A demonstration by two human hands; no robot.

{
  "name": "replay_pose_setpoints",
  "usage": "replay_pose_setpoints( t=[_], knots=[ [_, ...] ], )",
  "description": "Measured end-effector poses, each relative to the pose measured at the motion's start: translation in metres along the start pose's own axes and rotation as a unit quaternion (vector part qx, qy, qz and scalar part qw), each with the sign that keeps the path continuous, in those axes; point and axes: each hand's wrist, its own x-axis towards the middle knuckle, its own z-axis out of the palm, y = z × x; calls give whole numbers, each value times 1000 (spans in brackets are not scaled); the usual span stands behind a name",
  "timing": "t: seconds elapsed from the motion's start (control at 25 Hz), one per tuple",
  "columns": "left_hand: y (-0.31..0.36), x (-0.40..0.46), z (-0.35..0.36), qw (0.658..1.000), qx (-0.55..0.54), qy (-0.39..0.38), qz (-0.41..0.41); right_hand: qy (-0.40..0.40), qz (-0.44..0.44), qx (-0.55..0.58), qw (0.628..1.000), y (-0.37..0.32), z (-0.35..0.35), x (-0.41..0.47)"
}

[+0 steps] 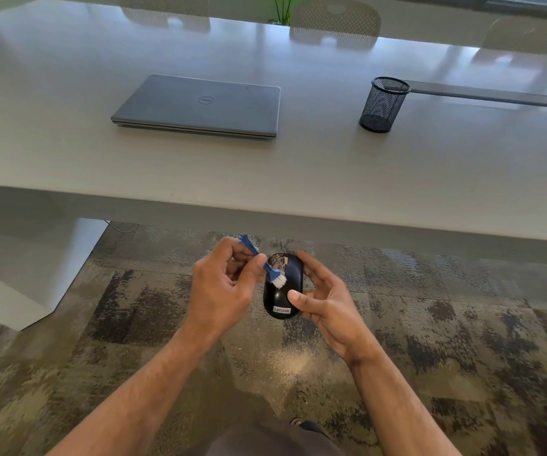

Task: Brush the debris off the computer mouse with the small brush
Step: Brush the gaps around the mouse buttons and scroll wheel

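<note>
A black computer mouse [293, 273] with a white label near its rear is held in the air below the table's front edge, over the carpet. My right hand [326, 301] grips it from the right, thumb on its top. Pale debris speckles its front left part near the scroll wheel. My left hand [224, 284] pinches the blue handle of a small brush [267, 266]. The brush's white bristles rest on the mouse's left side.
A closed grey laptop [199, 105] lies on the white table [331, 179], with a black mesh pen cup [383, 104] to its right. A dark cable slot [483, 95] runs behind the cup. Chairs stand beyond the far edge. Patterned carpet [446, 324] lies below.
</note>
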Motion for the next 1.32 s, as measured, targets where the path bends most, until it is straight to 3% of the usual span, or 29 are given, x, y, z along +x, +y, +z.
replay_pose_setpoints(
  t=[0.28,0.52,0.64,1.04,1.24,1.32],
  knots=[
    [-7,8,-14,994,68,77,-31,13,13,17,1000,1,-1,-1],
    [3,0,-3,1000,-24,-10,-13,10,12,13,1000,1,2,2],
    [-1,1,5,1000,16,-24,-9,8,13,8,1000,2,3,4],
    [-19,18,-6,989,143,39,-30,15,20,3,1000,5,0,5],
    [-11,16,-5,994,88,58,-20,16,22,19,999,2,-1,5],
    [-2,13,1,999,41,33,1,17,18,14,1000,1,-1,4]
  ],
)
